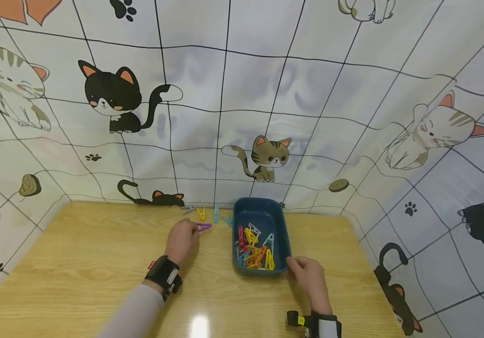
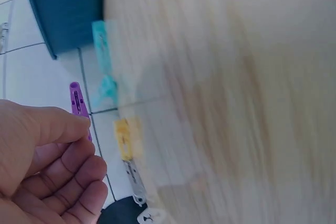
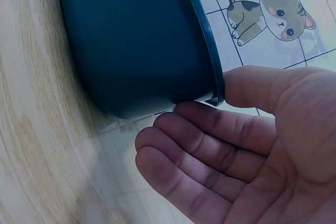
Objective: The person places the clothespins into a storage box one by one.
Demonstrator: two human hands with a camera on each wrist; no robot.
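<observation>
My left hand (image 1: 181,241) pinches a purple clothespin (image 1: 204,227) between thumb and index finger; in the left wrist view the clothespin (image 2: 76,97) points up past the thumb, above the table. The other fingers of that hand are loosely curled. At the right, my right hand (image 1: 309,277) grips the near right corner of a dark blue plastic bin (image 1: 261,211). In the right wrist view its thumb is at the bin's rim (image 3: 214,72) and its index finger is under the rim, against the outside wall. Several mixed-colour clothespins (image 1: 255,256) lie in the bin.
Along the table's back edge, left of the bin, lie a grey clothespin (image 1: 189,210), a yellow clothespin (image 1: 201,214), a light blue clothespin (image 1: 215,215) and a teal clothespin (image 1: 228,220). A cat-print sheet (image 1: 199,126) hangs behind and beside the wooden table (image 1: 111,249).
</observation>
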